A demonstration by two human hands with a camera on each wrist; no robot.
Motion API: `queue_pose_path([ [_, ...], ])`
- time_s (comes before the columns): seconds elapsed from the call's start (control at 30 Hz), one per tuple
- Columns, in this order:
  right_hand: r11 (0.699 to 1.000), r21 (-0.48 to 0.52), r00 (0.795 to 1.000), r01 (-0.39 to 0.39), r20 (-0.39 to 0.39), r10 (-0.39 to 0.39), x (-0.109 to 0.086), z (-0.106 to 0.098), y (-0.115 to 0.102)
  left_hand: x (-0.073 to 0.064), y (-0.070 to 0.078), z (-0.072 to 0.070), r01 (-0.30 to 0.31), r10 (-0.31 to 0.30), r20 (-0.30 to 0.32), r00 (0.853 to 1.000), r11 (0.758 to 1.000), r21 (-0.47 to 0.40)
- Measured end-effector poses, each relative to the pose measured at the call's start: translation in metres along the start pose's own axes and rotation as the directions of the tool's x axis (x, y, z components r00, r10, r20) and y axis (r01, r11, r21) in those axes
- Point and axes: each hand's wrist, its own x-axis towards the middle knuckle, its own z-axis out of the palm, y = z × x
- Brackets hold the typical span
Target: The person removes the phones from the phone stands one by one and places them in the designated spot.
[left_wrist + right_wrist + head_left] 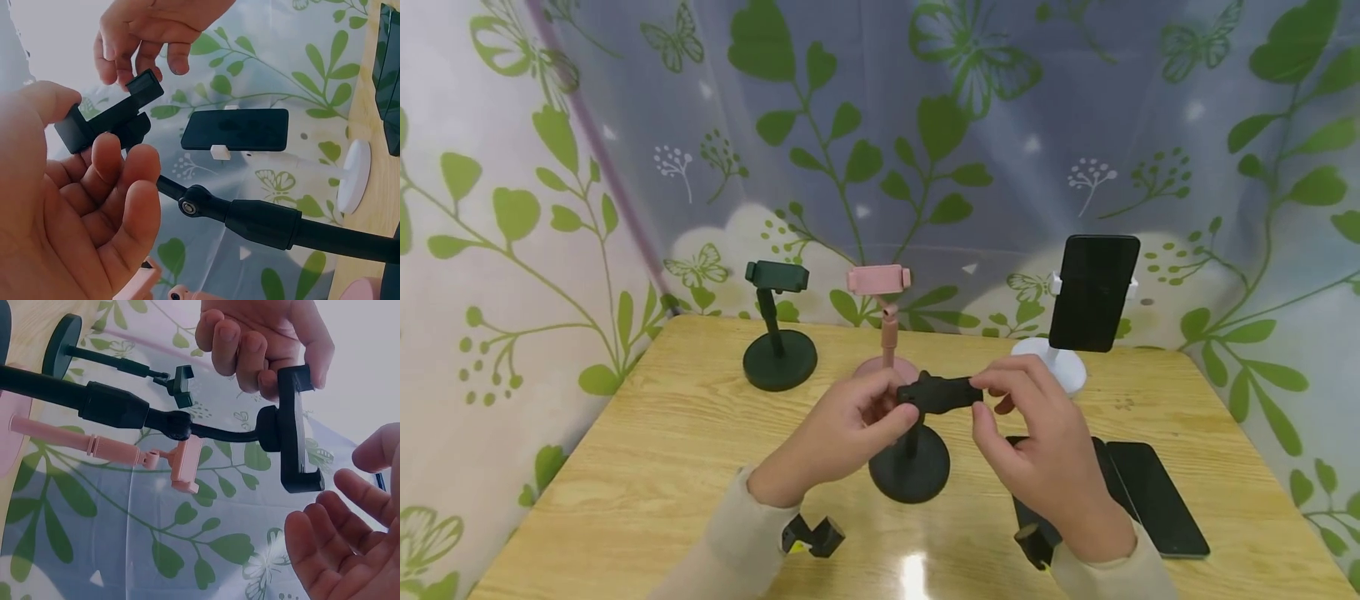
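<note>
A black phone stand (910,471) rises from its round base between my hands, its clamp (940,395) at the top. My left hand (842,429) pinches the clamp's left end, thumb on the outer edge in the left wrist view and fingers curled behind. Around the clamp's other end hovers my right hand (1045,442), fingers loosely bent. A small gap shows between those fingers and the clamp's lip (312,481) in the right wrist view. Nothing sits in the clamp. Below it, a jointed neck (190,203) leads down to the pole.
Behind stand a dark green phone stand (779,362) and a pink one (880,280). At the back right, a white stand (1067,371) holds a black phone (1093,292). Dark phones (1157,500) lie on the table (647,467), partly under my right hand. A patterned curtain (865,167) hangs behind.
</note>
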Motion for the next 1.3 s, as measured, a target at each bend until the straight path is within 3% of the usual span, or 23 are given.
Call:
queue_pose_path([
  [0.33,0.999,0.036,0.999,-0.036,0.011,0.036,-0.004,-0.002,0.002,0.002,0.001,0.004,0.015,-0.015,0.016,1.0,1.0,0.006],
  [0.7,0.997,0.072,0.998,-0.024,-0.05,0.028,-0.003,-0.012,0.002,0.006,0.001,0.009,-0.053,0.054,0.054,0.997,0.998,-0.017],
  [0.9,0.998,0.067,0.995,-0.008,-0.098,0.015,0.001,-0.019,0.005,0.007,0.001,0.011,-0.087,0.087,0.039,0.995,0.996,-0.003],
  [1.07,0.998,0.056,0.99,-0.023,-0.136,0.031,0.002,-0.029,0.004,0.01,-0.001,0.016,-0.141,0.141,0.006,0.99,0.99,-0.018],
  [1.3,0.996,0.085,0.982,-0.014,-0.185,0.029,0.005,-0.037,0.003,0.018,-0.009,0.024,-0.25,0.252,-0.004,0.968,0.96,-0.129],
])
